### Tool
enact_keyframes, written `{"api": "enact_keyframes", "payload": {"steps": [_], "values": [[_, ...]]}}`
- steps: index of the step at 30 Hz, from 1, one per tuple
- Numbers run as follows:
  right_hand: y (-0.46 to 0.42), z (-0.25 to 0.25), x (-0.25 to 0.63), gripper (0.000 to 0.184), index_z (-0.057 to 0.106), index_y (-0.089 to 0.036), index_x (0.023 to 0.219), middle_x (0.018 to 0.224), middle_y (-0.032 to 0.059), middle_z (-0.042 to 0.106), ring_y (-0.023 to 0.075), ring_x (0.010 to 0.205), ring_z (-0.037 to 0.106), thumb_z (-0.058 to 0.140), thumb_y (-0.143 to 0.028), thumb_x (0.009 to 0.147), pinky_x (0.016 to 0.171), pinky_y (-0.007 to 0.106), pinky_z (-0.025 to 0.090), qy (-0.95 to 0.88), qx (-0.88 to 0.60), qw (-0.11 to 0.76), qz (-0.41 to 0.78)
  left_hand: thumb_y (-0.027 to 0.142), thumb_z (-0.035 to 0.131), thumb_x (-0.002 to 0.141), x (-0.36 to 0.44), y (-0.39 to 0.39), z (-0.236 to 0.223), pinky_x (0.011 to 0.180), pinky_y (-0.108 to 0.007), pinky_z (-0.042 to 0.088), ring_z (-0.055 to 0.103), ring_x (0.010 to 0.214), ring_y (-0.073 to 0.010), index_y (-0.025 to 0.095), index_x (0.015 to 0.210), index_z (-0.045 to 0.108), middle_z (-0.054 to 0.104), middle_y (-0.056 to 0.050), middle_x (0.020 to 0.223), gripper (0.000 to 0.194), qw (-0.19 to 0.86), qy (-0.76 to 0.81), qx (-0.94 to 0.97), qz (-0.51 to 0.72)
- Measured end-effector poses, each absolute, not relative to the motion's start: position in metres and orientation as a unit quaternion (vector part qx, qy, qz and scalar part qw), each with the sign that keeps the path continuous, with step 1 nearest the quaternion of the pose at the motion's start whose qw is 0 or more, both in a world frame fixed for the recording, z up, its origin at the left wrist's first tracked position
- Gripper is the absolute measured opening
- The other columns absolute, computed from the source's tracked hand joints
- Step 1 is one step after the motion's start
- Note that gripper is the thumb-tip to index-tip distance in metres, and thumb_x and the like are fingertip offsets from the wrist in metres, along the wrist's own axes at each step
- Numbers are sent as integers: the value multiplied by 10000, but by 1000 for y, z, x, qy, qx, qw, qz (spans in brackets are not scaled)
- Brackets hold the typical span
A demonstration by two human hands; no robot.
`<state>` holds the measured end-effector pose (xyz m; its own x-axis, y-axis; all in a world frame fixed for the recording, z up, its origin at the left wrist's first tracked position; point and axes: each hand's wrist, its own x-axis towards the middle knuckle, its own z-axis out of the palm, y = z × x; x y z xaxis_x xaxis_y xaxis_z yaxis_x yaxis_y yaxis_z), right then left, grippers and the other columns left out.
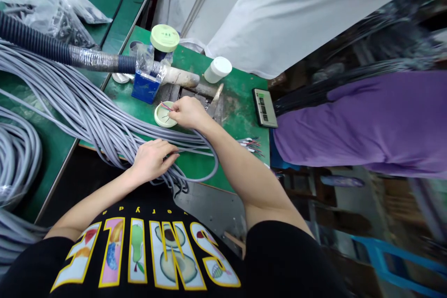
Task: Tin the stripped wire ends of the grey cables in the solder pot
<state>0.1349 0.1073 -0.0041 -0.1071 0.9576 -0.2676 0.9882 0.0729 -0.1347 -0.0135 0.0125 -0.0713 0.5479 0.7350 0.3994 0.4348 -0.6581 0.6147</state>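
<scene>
My right hand pinches the end of a grey cable over a small round cream-coloured lid. Thin coloured wires stick out from its fingertips above the lid. The held cable loops back under my right forearm toward the bundle. My left hand lies over a thick bundle of grey cables, palm down; its fingers are bent and extended, with no grip on a cable that I can make out. Stripped wire ends of other cables rest right of my right forearm.
Behind the lid are a blue box, a duct hose, a jar with a pale green lid and a white-capped tub. A digital device sits at the right edge, near a person in purple. Coiled cables lie left.
</scene>
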Motion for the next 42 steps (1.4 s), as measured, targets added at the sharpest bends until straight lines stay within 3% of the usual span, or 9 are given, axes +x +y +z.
{"api": "enact_keyframes", "payload": {"steps": [5,9,24,30,33,39,42], "values": [[101,13,172,240,676,-126,611,527,25,575,145,564,514,538,-270,744,549,273,314,690,701,-68,-165,288,515,919,-14,12,-71,654,-278,435,610,710,-148,187,901,677,698,-19,756,191,235,344,848,329],[106,4,212,196,641,-138,564,476,9,534,148,552,520,577,-253,709,564,268,354,603,773,-124,-154,293,512,921,-13,12,-69,640,-280,419,606,699,-148,183,893,684,693,-22,747,206,228,340,848,336],[136,-36,235,201,756,-109,711,618,70,680,202,710,643,573,-194,713,675,272,446,569,812,-38,-125,295,509,927,-12,13,-68,617,-272,383,587,666,-135,186,866,674,686,-10,720,206,214,338,847,349],[140,-39,235,174,735,-127,655,611,73,676,205,711,637,579,-188,701,670,274,439,566,814,-33,-129,300,503,931,-12,13,-67,611,-276,377,590,669,-137,188,866,676,686,-15,720,216,212,340,849,344],[135,-31,233,162,686,-147,569,546,51,633,193,670,615,584,-198,684,653,275,428,558,816,-55,-138,303,496,933,-12,13,-68,613,-278,378,591,672,-139,188,869,678,685,-19,720,225,215,340,849,342],[106,8,213,251,541,-173,464,413,-9,491,114,455,453,573,-291,683,502,253,342,605,735,-191,-241,297,488,932,-11,13,-68,618,-283,384,593,690,-143,192,881,679,675,-23,732,223,230,340,852,326],[99,19,193,268,512,-174,455,404,-17,482,87,412,386,574,-297,684,466,247,284,633,688,-190,-300,290,490,930,-11,13,-68,617,-283,380,591,690,-144,191,882,677,673,-21,728,218,223,338,855,322]]}}
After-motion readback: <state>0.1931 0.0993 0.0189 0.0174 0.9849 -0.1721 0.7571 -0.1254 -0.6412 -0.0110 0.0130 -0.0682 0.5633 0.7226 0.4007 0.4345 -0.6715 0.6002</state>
